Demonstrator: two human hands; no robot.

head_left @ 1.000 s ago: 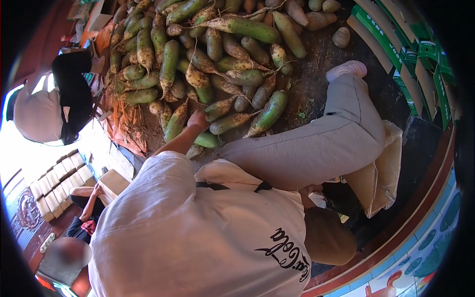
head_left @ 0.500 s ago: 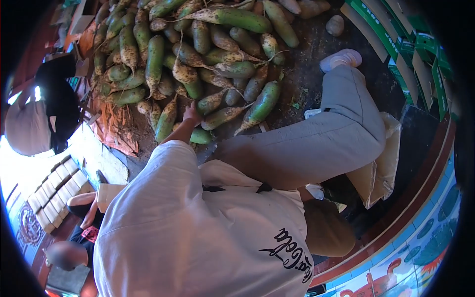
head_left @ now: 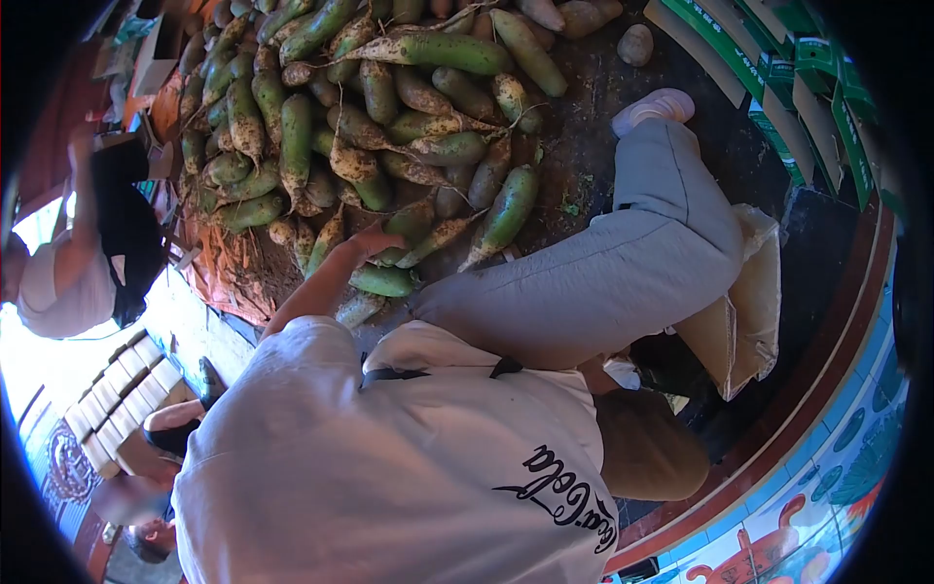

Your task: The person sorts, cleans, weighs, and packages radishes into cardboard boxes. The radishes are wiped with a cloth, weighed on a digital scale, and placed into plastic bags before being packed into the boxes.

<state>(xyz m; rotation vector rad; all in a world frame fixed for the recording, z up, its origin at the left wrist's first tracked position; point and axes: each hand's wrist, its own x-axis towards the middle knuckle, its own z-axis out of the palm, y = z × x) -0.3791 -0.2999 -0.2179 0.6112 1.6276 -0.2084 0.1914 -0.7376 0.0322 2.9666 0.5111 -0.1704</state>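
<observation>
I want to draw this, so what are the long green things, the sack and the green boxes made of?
Long green things: root vegetables, likely radishes; matte green-white skin, caked soil, thin root hairs.
Sack: seemingly woven plastic or coarse cloth; dull tan, creased.
Green boxes: probably printed cardboard; flat, stiff, brown cut edges.

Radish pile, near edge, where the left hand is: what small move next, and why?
Probably close the left hand on the green radish under its fingertips. The hand lies open, palm down, holding nothing, and that radish sits at the near edge of the pile.
</observation>
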